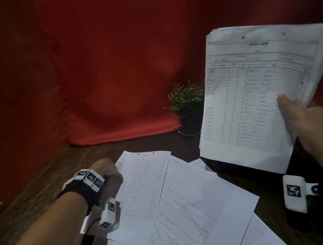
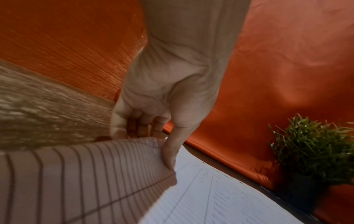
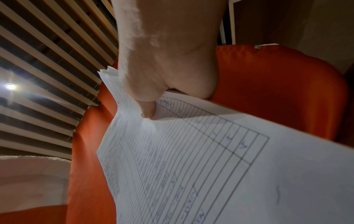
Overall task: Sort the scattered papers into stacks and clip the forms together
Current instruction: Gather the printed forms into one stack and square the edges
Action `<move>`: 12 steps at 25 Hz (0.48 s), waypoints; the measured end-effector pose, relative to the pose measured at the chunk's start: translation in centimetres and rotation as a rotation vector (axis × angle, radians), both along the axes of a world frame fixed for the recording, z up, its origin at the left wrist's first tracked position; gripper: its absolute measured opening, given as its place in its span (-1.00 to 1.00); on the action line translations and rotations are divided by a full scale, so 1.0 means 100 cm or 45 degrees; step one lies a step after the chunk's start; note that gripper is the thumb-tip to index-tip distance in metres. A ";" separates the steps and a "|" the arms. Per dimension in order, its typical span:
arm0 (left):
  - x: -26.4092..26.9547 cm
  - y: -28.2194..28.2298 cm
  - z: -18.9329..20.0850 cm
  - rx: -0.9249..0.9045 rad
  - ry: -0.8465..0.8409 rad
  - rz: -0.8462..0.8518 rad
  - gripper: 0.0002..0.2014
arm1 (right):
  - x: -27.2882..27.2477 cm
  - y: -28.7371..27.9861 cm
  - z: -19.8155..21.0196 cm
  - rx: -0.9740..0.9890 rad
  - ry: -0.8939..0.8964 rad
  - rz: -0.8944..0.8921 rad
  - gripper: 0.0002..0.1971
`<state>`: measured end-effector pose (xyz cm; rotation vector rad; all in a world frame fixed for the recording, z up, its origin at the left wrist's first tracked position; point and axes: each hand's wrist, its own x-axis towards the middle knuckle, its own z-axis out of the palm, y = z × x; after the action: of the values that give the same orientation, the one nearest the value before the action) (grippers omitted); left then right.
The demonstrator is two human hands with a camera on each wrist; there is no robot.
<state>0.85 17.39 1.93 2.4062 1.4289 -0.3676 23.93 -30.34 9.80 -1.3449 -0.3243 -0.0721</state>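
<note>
My right hand point(image 1: 308, 123) is up off the counter, thumb pressed across the front of a thick stack of stock cards point(image 1: 255, 89), fingers hidden behind it, so it's grasping that stack at its lower right corner. The stack stands nearly upright, tilted a little, long axis running up and away from me, at the right of the scene above the dark wooden counter point(image 1: 42, 189).

Down at the left, my left hand point(image 1: 110, 174) is on the nearest loose sheet point(image 2: 86, 181). In the wrist view the thumb lies on top of its lifted edge and the curled fingers tuck under it, so I'm pinching that sheet, and its corner is curling up off the form below it point(image 1: 144, 182).

The rest of the scattered papers point(image 1: 197, 195) fan out over the near middle of the counter, overlapping at odd angles, between my two hands. A small potted plant point(image 1: 188, 106) sits far back against the red cloth point(image 1: 118, 66), just left of the raised stack.

What matters now: the pinched sheet lies low and left, the stack high and right, with the whole spread of papers between. The left hand is the near one, so I judge it has to carry the sheet rightward and turn it to match the stack's long edge. No clip that I can see anywhere yet.
</note>
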 end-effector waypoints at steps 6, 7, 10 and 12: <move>-0.014 -0.009 0.028 -0.081 -0.447 -0.034 -0.61 | -0.007 -0.002 0.003 -0.024 -0.013 -0.001 -0.52; -0.017 -0.011 0.043 -0.113 -0.686 -0.055 -0.70 | -0.007 -0.001 0.003 -0.035 -0.005 -0.012 -0.53; -0.021 -0.013 0.109 -0.042 -1.181 -0.087 -0.85 | -0.010 0.001 0.004 -0.101 -0.020 -0.063 -0.62; -0.019 -0.018 0.164 0.075 -1.258 -0.236 -0.81 | -0.012 0.005 0.006 -0.157 -0.043 -0.104 -0.64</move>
<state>-1.06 15.59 18.29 2.2042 0.7582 0.7433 22.76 -29.86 10.43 -1.4805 -0.3059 -0.1449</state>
